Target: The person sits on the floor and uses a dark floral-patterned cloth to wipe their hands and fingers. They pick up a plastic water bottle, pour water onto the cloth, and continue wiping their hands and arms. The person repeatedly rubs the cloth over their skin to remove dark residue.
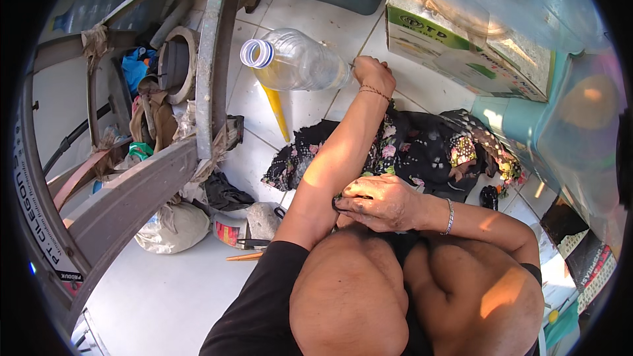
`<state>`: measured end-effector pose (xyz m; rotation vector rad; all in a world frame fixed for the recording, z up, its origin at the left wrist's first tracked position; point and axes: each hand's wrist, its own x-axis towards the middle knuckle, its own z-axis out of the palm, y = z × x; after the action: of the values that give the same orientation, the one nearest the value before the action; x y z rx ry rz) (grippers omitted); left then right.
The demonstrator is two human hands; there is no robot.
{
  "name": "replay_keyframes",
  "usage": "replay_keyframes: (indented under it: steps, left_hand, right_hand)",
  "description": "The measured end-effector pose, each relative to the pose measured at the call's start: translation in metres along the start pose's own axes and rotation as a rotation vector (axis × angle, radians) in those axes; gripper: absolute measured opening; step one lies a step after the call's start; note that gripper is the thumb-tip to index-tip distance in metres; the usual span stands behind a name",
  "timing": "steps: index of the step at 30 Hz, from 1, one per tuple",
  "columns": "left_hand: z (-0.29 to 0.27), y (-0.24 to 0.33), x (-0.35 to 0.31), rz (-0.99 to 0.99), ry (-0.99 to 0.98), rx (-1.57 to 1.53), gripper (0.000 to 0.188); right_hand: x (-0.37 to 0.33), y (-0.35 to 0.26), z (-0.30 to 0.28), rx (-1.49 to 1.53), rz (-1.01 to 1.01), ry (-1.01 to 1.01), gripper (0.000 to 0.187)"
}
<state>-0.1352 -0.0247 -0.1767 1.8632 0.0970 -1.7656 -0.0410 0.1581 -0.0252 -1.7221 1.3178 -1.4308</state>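
Note:
A clear plastic bottle [300, 62] without a cap lies tilted over the white tiles, its mouth toward the left. My left hand [374, 74] reaches far forward, closed at the bottle's base; the fingertips are partly hidden. A yellow tapered piece [275, 111] sticks out under the bottle, and yellow shows through the plastic. Close to my body, my right hand [379, 203] is closed beside my left forearm, its skin wet-looking and its fingers smudged black. A small dark bit shows at its fingertips, too little to name. Below the left hand spreads a black floral cloth [409, 148].
On the left stands a metal frame [214, 59] with rags and a ring-shaped part [178, 66] inside. A white sack [173, 227] and pliers [254, 244] lie near it. Across from it are a cardboard box [468, 49] and a teal container [514, 122].

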Motion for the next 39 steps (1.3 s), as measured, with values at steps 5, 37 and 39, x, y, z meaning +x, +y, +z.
replay_keyframes:
  steps: [5, 37, 39]
  left_hand:
    - [-0.006, -0.015, -0.002, 0.492, 0.029, 0.358, 0.028]
    - [-0.015, -0.035, 0.000, 0.674, -0.128, 0.725, 0.044]
    - [-0.022, -0.031, 0.005, 0.607, -0.090, 0.770, 0.046]
  right_hand:
    - [0.022, 0.014, -0.019, -0.183, 0.236, 0.327, 0.021]
    - [0.006, 0.040, -0.021, -0.322, 0.348, 0.549, 0.018]
    - [0.003, 0.026, -0.019, -0.222, 0.225, 0.384, 0.019]
